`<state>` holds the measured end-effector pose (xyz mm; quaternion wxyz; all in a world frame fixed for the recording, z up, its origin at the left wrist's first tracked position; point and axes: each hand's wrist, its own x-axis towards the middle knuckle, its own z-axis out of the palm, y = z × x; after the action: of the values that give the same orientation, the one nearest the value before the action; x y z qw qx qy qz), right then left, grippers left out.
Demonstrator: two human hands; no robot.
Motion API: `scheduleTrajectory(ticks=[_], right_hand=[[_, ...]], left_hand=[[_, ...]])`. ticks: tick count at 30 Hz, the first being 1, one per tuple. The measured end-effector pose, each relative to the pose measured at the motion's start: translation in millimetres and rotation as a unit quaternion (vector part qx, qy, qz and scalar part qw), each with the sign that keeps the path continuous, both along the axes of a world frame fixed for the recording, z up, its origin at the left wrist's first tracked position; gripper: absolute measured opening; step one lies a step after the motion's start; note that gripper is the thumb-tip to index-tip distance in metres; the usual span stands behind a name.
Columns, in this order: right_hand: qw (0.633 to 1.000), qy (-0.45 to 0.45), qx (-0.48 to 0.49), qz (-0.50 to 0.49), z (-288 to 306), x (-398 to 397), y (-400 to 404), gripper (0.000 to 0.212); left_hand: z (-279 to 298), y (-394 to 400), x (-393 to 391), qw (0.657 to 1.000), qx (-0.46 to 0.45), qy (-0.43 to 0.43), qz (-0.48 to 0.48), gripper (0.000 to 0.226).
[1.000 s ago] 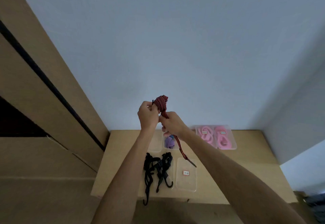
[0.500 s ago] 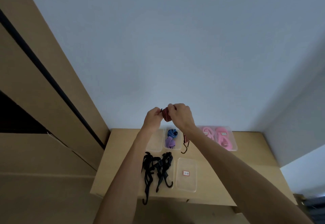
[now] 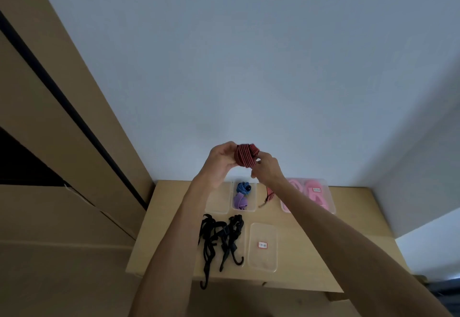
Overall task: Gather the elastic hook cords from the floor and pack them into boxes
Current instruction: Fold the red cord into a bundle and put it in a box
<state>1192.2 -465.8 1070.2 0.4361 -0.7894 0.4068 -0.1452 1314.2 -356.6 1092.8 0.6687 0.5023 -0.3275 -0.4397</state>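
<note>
above the table (image 3: 348,229), two hands grip one red cord (image 3: 245,155).

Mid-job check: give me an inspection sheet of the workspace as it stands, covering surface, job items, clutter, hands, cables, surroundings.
Surface: wooden table, against the wall.
Job's things: red striped cord wound into a bundle, held above the table; its loose tail hangs down with a hook at the end. Blue cord and purple cord sit in one clear box. Pink cords fill the boxes at right. Black cords lie tangled, one hook past the near edge.
Clutter: clear lid with a red label.
Grippers: left hand and right hand both grip the red bundle.
Cables: nothing seen.
Surroundings: pale wall; tan panels at left.
</note>
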Motion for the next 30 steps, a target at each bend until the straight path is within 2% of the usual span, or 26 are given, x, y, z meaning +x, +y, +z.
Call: scheduleTrajectory(ticks=[2,4,6,9,11,13,15,17,19,20,22,24,27,30], right_hand=[[1.000,0.010,0.001,0.018,0,5,4,0.021],[0.999,0.016,-0.007,0.029,5,8,7,0.021],[0.997,0.029,-0.022,0.069,11,12,11,0.022],[0.986,0.044,-0.057,0.147,23,17,21,0.027],[0.976,0.060,-0.103,0.184,28,19,25,0.026],[0.973,0.058,-0.131,0.180,33,19,22,0.016],[0.983,0.035,-0.120,0.137,39,18,18,0.011],[0.991,0.002,-0.071,0.117,43,19,15,0.014],[0.987,-0.005,-0.047,0.151,49,21,17,0.017],[0.980,0.009,-0.069,0.186,52,22,19,0.018],[0.956,0.039,-0.159,0.244,57,26,22,0.019],[0.942,0.036,-0.218,0.252,61,32,22,0.019],[0.938,0.019,-0.260,0.227,62,33,7,0.016],[0.943,-0.011,-0.257,0.212,56,26,-9,0.017]], left_hand=[[-2,-7,5,0.994,0.016,0.026,0.102,0.020],[-9,-11,12,0.970,0.071,0.020,0.230,0.019],[-18,-13,17,0.937,0.144,-0.036,0.315,0.017],[-31,-13,15,0.896,0.206,-0.176,0.353,0.013],[-37,-9,14,0.871,0.231,-0.249,0.355,0.013],[-44,-5,16,0.855,0.250,-0.286,0.354,0.011],[-47,-1,21,0.847,0.258,-0.289,0.364,0.011],[-49,3,28,0.843,0.265,-0.269,0.383,0.012],[-51,6,33,0.840,0.271,-0.266,0.388,0.013],[-53,7,34,0.840,0.272,-0.277,0.380,0.012],[-56,6,30,0.850,0.265,-0.305,0.337,0.012],[-57,4,22,0.869,0.236,-0.322,0.291,0.014],[-48,1,22,0.892,0.177,-0.340,0.240,0.020],[-37,1,28,0.915,0.161,-0.345,0.135,0.017]])
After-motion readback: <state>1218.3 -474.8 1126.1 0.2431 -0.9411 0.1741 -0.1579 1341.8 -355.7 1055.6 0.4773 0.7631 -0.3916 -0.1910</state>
